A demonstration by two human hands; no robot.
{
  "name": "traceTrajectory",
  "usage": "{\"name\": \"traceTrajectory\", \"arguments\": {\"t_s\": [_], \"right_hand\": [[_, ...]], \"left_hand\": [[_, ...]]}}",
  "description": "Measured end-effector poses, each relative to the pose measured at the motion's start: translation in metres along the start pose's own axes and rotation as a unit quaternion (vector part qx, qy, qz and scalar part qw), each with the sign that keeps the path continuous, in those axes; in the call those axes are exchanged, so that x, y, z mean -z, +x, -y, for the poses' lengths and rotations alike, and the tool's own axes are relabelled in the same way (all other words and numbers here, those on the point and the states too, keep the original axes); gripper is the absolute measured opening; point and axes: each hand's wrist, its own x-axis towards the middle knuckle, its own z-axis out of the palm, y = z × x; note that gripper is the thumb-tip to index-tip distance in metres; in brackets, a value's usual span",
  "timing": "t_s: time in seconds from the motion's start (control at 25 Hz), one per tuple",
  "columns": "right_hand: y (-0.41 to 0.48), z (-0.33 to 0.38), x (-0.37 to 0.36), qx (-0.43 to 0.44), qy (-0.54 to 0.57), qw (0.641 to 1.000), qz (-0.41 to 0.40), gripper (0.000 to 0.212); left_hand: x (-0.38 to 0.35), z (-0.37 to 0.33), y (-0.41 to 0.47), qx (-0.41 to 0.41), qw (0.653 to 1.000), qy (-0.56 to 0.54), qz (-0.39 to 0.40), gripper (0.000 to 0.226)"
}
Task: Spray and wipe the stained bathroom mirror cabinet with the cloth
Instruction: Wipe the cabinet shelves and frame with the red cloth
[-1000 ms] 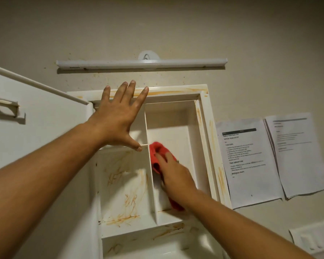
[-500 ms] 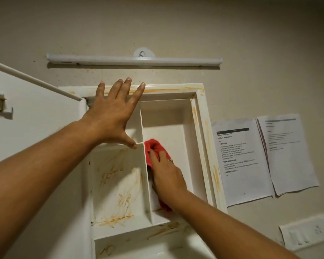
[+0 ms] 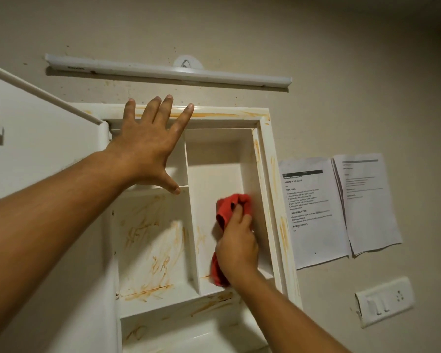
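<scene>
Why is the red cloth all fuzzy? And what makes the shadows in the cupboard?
Head view: the cloth and right hand smear slightly, likely from motion; both it and the left hand throw soft shadows inside the cabinet; the papers look sharper.

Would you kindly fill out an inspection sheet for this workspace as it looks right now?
Surface: cabinet open, with orange-brown stains on its frame, left compartment and lower shelf.
Job's things: red cloth in the right compartment; no spray bottle seen.
Clutter: nothing seen.
Grippers: left hand spread flat over the cabinet's top edge; right hand grips the red cloth inside the right compartment.
Cables: nothing seen.
Surroundings: tube light on the wall above; paper sheets and a switch plate on the wall at right; door swung open at left.
</scene>
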Motion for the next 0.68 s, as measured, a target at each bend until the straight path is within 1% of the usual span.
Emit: {"name": "traceTrajectory", "arguments": {"t_s": [0.04, 0.08, 0.2, 0.28, 0.36, 0.4, 0.48, 0.52, 0.64, 0.68], "right_hand": [[-0.006, -0.004, -0.001, -0.01, 0.004, 1.0, 0.012, 0.091], [0.007, 0.003, 0.003, -0.012, 0.008, 1.0, 0.004, 0.091], [0.077, 0.043, 0.027, 0.012, 0.001, 0.999, -0.036, 0.082], [0.098, 0.063, 0.04, 0.019, -0.002, 0.998, -0.056, 0.078], [0.072, 0.051, 0.03, 0.024, -0.015, 0.998, -0.05, 0.078], [0.046, 0.036, 0.022, 0.034, -0.028, 0.999, -0.024, 0.08], [0.002, 0.003, 0.013, 0.063, -0.053, 0.996, 0.021, 0.083], [0.004, -0.003, 0.013, 0.076, -0.043, 0.996, 0.014, 0.081], [0.069, 0.028, 0.032, 0.135, 0.008, 0.99, -0.032, 0.063], [0.086, 0.045, 0.036, 0.169, -0.002, 0.985, -0.043, 0.062]], "left_hand": [[0.001, 0.0, -0.001, 0.0, 1.0, 0.003, 0.001, 0.166], [0.002, 0.0, 0.0, 0.0, 1.0, 0.006, 0.003, 0.166], [0.001, -0.002, 0.0, 0.004, 1.0, 0.008, 0.003, 0.165], [-0.001, -0.001, 0.002, 0.002, 1.0, 0.006, -0.003, 0.165], [0.0, 0.0, -0.001, 0.0, 1.0, -0.003, -0.002, 0.165], [0.0, 0.0, -0.001, 0.002, 1.0, -0.003, -0.003, 0.165], [0.002, -0.001, 0.0, 0.003, 1.0, -0.003, 0.005, 0.164], [0.004, -0.002, -0.001, 0.006, 1.0, -0.003, 0.008, 0.164], [0.004, -0.004, -0.001, 0.014, 1.0, -0.003, 0.014, 0.164], [0.004, -0.004, 0.0, 0.014, 1.0, -0.001, 0.01, 0.164]]}}
